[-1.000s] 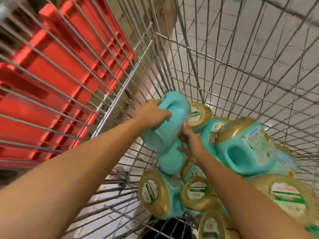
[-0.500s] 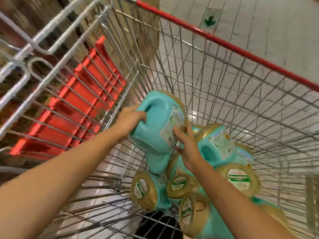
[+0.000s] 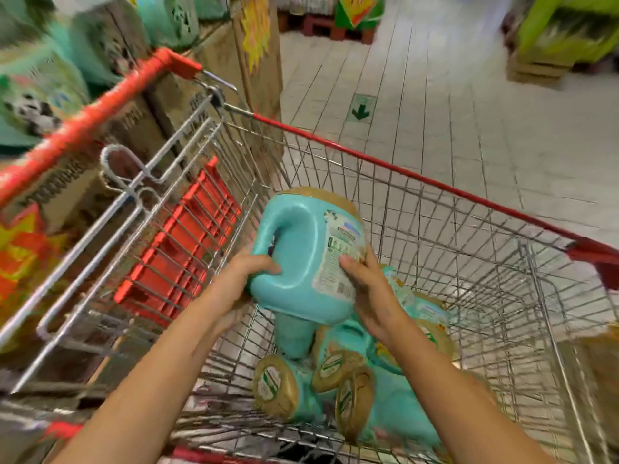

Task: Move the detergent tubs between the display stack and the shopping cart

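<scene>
- Tub [image 3: 301,262]: teal, held in the air over the near left part of the cart [image 3: 469,262] basket, above the pile and clear of it.
- Tub lies tilted: handle hole faces the camera, gold cap end points away, printed label on its right side.
- Left grip [image 3: 244,279]: clenched on the tub's lower left edge just below the handle, fingers curled over the top face.
- Right grip [image 3: 371,296]: clasps the label side, thumb on the near face, fingers round the far edge.
- Both forearms reach in over the near rim of the cart.
- Pile [image 3: 395,413]: several more teal tubs lie on their sides at the basket bottom, touching one another, with gold lids [image 3: 276,386] turned toward the camera.
- Cart: wire mesh with a red rim; the red seat flap [image 3: 181,239] stands against the left end wall.
- Display stack [image 3: 43,92]: teal packs on cardboard boxes [image 3: 214,72], just beyond the cart's left side; heavily blurred.
- Floor [image 3: 469,112]: pale tiles, with a green arrow mark [image 3: 361,112] beyond the cart.
</scene>
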Demonstrator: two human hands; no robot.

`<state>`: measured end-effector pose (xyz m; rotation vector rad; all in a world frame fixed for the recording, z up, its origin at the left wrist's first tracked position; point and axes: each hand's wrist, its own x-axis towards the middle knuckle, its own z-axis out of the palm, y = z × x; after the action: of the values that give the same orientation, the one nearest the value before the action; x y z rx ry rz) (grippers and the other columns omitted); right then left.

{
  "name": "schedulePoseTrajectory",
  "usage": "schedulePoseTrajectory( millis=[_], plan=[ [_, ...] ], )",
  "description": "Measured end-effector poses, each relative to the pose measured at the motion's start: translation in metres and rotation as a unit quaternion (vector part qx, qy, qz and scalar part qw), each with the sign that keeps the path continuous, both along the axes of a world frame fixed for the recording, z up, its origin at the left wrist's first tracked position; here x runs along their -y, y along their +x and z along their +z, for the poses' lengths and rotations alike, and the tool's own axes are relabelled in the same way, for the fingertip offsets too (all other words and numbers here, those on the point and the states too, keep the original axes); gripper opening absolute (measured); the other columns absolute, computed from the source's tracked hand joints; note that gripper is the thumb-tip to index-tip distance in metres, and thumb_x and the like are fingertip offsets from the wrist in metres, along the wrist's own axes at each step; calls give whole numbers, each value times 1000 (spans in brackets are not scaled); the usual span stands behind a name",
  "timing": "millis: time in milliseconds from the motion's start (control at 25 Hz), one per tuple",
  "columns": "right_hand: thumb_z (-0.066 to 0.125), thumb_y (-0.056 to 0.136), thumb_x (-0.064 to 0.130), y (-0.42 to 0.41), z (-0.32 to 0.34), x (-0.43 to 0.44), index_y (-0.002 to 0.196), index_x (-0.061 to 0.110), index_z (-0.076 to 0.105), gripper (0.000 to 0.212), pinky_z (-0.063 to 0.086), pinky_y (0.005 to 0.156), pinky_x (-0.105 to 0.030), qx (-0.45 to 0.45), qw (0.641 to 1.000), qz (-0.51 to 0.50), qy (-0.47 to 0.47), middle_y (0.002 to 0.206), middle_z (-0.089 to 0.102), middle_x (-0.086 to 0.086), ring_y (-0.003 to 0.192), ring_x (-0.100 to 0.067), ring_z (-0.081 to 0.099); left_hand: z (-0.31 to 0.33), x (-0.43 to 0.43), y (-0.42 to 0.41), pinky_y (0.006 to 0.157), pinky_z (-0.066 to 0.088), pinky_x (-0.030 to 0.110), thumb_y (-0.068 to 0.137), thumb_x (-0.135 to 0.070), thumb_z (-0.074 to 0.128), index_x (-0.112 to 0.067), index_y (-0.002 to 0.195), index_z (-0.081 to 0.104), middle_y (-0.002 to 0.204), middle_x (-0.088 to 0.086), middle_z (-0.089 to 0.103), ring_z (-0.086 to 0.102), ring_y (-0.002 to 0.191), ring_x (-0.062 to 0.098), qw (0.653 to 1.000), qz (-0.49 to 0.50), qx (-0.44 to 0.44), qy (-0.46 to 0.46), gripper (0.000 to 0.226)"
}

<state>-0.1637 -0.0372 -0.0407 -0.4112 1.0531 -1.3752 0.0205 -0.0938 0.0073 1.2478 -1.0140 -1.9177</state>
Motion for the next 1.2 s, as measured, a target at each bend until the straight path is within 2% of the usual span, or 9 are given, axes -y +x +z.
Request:
schedulePoseTrajectory(
  millis=[200,320,560,640,720,800,880,1000,1200],
  plan=[
    [78,62,58,3,37,-14,138,39,29,93,56,72,-23,-186,972,128,62,110,69,20,93,1,68,8,-20,-3,56,35,29,52,-8,53,-8,103,62,82,13,57,49,63,23,996,66,36,-46,52],
    [88,42,58,18,40,-14,143,53,7,130,54,92,-42,-223,970,85,50,128,58,7,111,-20,63,10,-39,-10,52,45,23,57,-14,58,-29,96,71,77,-3,69,60,64,14,989,56,51,-127,44],
    [80,61,26,13,43,-22,136,38,40,86,55,86,-46,-77,996,12,-48,124,64,-5,110,-30,64,5,-27,-1,80,52,27,56,-64,66,-43,125,52,110,-19,68,67,99,3,991,54,20,-122,74],
    [77,65,25,12,43,-27,142,36,36,88,51,95,-50,-42,995,38,-76,131,61,-7,118,-33,59,-2,-24,-1,85,52,35,53,-58,75,-30,130,56,114,-8,68,66,102,13,999,27,-28,-36,84],
    [71,71,20,11,45,-30,147,31,29,88,45,101,-54,-34,994,64,-88,137,56,-10,123,-35,55,-8,-29,-7,73,58,34,61,-48,75,-20,111,73,103,4,75,71,89,21,991,-6,-123,52,57],
    [65,76,22,5,53,-32,145,29,34,76,46,100,-53,-84,990,83,-75,134,58,-11,119,-34,58,-12,-35,-15,66,59,33,67,-39,72,-18,98,79,98,10,76,73,83,24,978,-8,-193,73,38],
    [65,75,38,-3,66,-36,141,32,42,70,51,93,-44,-168,980,96,-44,129,63,-4,114,-24,63,-13,-41,-22,72,59,37,65,-41,70,-15,107,75,107,16,73,71,89,27,976,18,-208,55,50],
    [69,65,62,-7,78,-46,135,41,47,76,53,79,-25,-237,968,77,-36,123,65,14,106,-4,65,-11,-45,-31,87,55,43,66,-37,74,-13,135,52,126,18,64,64,108,30,989,57,-135,-16,77],
    [66,64,19,5,67,-49,108,17,61,44,53,63,-33,-183,983,7,-22,92,71,-3,81,-22,67,-7,-45,-33,66,55,17,57,-51,87,-45,124,51,102,-25,70,69,92,-1,987,79,-1,-137,77]
  ],
)
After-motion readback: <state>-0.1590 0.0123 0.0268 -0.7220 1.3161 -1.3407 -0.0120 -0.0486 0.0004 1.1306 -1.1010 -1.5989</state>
